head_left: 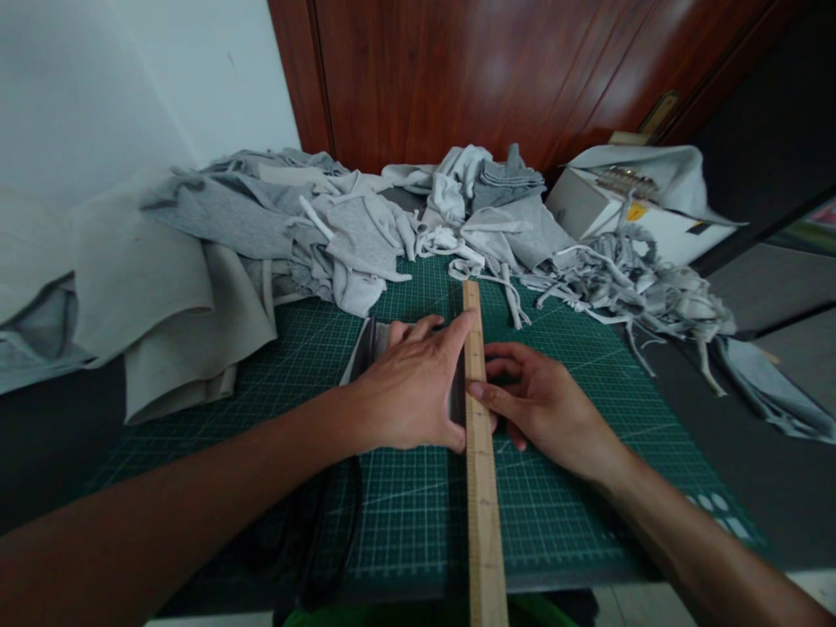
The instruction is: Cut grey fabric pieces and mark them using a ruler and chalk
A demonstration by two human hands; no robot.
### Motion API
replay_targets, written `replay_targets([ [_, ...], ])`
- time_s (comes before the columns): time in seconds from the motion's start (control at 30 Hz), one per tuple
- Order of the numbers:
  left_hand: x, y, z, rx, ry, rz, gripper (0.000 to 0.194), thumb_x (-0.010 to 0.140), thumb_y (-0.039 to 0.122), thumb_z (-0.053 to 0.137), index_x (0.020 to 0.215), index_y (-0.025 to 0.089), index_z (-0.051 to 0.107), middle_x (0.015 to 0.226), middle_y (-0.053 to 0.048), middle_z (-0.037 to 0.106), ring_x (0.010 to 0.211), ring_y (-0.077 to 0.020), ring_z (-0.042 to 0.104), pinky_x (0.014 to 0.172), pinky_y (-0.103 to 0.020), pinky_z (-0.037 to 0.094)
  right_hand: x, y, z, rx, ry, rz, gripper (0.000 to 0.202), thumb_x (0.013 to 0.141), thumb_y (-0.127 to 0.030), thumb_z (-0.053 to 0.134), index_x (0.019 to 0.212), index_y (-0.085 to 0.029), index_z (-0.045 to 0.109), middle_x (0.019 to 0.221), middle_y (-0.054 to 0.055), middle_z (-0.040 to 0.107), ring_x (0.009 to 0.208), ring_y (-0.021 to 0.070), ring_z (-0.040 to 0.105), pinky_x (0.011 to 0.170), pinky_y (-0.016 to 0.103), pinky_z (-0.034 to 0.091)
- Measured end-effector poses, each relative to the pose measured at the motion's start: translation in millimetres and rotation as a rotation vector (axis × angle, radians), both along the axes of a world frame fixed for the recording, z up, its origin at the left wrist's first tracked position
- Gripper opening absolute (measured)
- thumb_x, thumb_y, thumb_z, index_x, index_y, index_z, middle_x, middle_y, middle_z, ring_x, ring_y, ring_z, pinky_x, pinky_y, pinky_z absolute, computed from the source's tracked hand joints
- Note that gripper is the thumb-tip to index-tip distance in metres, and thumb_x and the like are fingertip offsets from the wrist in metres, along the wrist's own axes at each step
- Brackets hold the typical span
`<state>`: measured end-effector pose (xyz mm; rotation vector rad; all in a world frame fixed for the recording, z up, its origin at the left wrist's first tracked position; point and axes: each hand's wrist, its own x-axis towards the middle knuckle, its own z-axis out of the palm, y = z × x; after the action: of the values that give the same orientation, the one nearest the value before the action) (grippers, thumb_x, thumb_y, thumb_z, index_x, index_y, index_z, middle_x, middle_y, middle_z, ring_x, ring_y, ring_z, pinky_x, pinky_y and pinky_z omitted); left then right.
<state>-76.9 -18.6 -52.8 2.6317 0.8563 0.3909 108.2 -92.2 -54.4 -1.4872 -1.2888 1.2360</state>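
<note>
A long wooden ruler (484,488) runs from the near edge up the middle of the cutting mat (418,514). My left hand (414,383) is spread low over a piece of grey fabric (383,335), mostly hidden beneath it. Its index fingertip touches the ruler's left edge, and the thumb rests beside the ruler lower down. From the right, my right hand (539,405) pinches the ruler, thumb on top and fingers curled at its far edge. Black-handled scissors (353,514) lie under my left forearm, partly covered.
Grey fabric pieces (254,209) are heaped along the back. Larger beige-grey sheets (137,261) hang over the left side. Knotted strips and cords (666,287) lie at the right, before a white box (588,200). A reddish wooden door (457,78) stands behind.
</note>
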Motion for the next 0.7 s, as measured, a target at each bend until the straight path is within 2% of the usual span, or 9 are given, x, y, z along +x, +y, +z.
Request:
replay_targets([
  [0.1, -5.1, 2.7, 6.8, -0.024, 0.102, -0.069, 0.139, 0.057, 0.062, 0.093, 0.165, 0.014, 0.019, 0.162, -0.024, 0.047, 0.149, -0.0486, 0.039, 0.114, -0.062, 0.033, 0.3, -2.3, -2.1, 0.012, -0.038, -0.020, 0.064, 0.080, -0.047, 0.088, 0.128, -0.019, 0.055, 0.102, 0.004, 0.068, 0.053, 0.0112, 0.065, 0.032, 0.019, 0.046],
  [0.2, -14.5, 8.7, 11.0, -0.072, 0.179, -0.231, 0.145, 0.058, 0.068, 0.092, 0.168, 0.020, 0.011, 0.174, -0.022, 0.028, 0.161, -0.0487, 0.019, 0.124, -0.065, 0.019, 1.0, -3.4, -2.9, 0.026, -0.091, -0.023, 0.066, 0.080, -0.048, 0.088, 0.131, -0.021, 0.054, 0.107, 0.004, 0.066, 0.057, 0.0126, 0.068, 0.032, 0.019, 0.046],
  [0.27, -20.0, 12.1, 12.2, -0.088, 0.204, -0.287, 0.141, 0.064, 0.065, 0.091, 0.169, 0.022, 0.006, 0.177, -0.021, 0.020, 0.164, -0.0470, 0.011, 0.126, -0.065, 0.013, 1.7, -3.6, -2.5, 0.019, -0.107, -0.005, 0.066, 0.082, -0.048, 0.086, 0.132, -0.021, 0.053, 0.109, 0.005, 0.065, 0.059, 0.0135, 0.069, 0.032, 0.020, 0.047],
  [0.37, -23.1, 14.0, 14.4, -0.062, 0.189, -0.271, 0.120, 0.077, 0.050, 0.088, 0.166, 0.016, 0.014, 0.172, -0.025, 0.031, 0.161, -0.0428, 0.023, 0.125, -0.062, 0.019, 3.3, -3.8, -1.2, 0.000, -0.137, 0.011, 0.062, 0.084, -0.047, 0.084, 0.132, -0.022, 0.053, 0.103, 0.003, 0.064, 0.058, 0.0134, 0.068, 0.033, 0.020, 0.047],
  [0.43, -22.8, 13.3, 17.9, -0.047, 0.161, -0.234, 0.098, 0.082, 0.043, 0.085, 0.157, 0.010, 0.032, 0.162, -0.026, 0.046, 0.153, -0.0402, 0.039, 0.122, -0.059, 0.027, 4.5, -4.2, -0.7, -0.006, -0.155, 0.004, 0.061, 0.084, -0.044, 0.084, 0.132, -0.021, 0.053, 0.096, 0.000, 0.063, 0.055, 0.0130, 0.067, 0.033, 0.020, 0.046],
  [0.5, -22.2, 10.5, 22.8, -0.036, 0.143, -0.207, 0.076, 0.084, 0.044, 0.083, 0.141, 0.009, 0.049, 0.151, -0.024, 0.056, 0.143, -0.0387, 0.049, 0.117, -0.056, 0.034, 5.5, -4.6, -0.9, -0.007, -0.160, -0.004, 0.062, 0.083, -0.042, 0.083, 0.133, -0.020, 0.053, 0.092, -0.001, 0.062, 0.054, 0.0126, 0.065, 0.033, 0.020, 0.045],
  [0.6, -22.2, -0.7, 29.4, 0.015, 0.159, -0.177, 0.047, 0.088, 0.049, 0.078, 0.115, 0.013, 0.065, 0.136, -0.019, 0.063, 0.131, -0.0386, 0.054, 0.112, -0.057, 0.038, 6.3, -4.4, -1.6, -0.007, -0.154, -0.004, 0.060, 0.084, -0.039, 0.082, 0.133, -0.020, 0.052, 0.092, -0.002, 0.061, 0.052, 0.0118, 0.064, 0.033, 0.020, 0.044],
  [0.67, -22.5, -14.0, 30.4, 0.031, 0.189, -0.130, 0.030, 0.093, 0.042, 0.072, 0.106, 0.014, 0.069, 0.124, -0.015, 0.065, 0.124, -0.0372, 0.056, 0.110, -0.059, 0.040, 6.8, -3.9, -1.9, -0.009, -0.148, -0.001, 0.058, 0.085, -0.036, 0.080, 0.134, -0.021, 0.052, 0.092, -0.002, 0.061, 0.052, 0.0113, 0.063, 0.033, 0.020, 0.044],
  [0.7, -22.6, -22.1, 29.5, 0.022, 0.196, -0.116, 0.029, 0.094, 0.040, 0.070, 0.107, 0.014, 0.070, 0.122, -0.015, 0.065, 0.123, -0.0374, 0.056, 0.110, -0.059, 0.042, 7.1, -3.6, -2.0, -0.011, -0.141, 0.000, 0.058, 0.085, -0.035, 0.081, 0.134, -0.021, 0.052, 0.092, -0.002, 0.061, 0.052, 0.0110, 0.062, 0.033, 0.020, 0.044],
])
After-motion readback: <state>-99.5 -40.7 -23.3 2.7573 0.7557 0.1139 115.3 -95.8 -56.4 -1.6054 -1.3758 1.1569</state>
